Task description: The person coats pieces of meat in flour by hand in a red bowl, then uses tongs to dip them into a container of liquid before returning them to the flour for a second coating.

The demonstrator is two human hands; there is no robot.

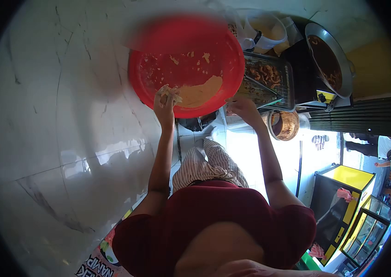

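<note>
Far left: pale marble-veined surface, glossy, with grey streaks.

Next, left hand, fingers pinched narrow around a small lump of pale yellow soft dough; bulk of that dough lying in the near lower part of a round red plastic basin, crumbs stuck across the bare bottom. Basin tipped toward the body, upper rim blurred.

Judged by look: dough soft, sticky, likely to tear and cling to skin, so best scooped from beneath in small portions, not squeezed. Basin light and rigid, smooth where greasy; best held at the rolled rim.

Below the basin, striped grey-and-white cloth at the waist.

Then right hand, at the basin's right rim; whether clasping it or merely resting there cannot be told.

Just beside it, rectangular wire rack bearing brown fried pieces; above that, white plastic tub. Lower, round brown woven strainer.

Further right, wide metal wok with dark oil, well apart from both hands.
</note>
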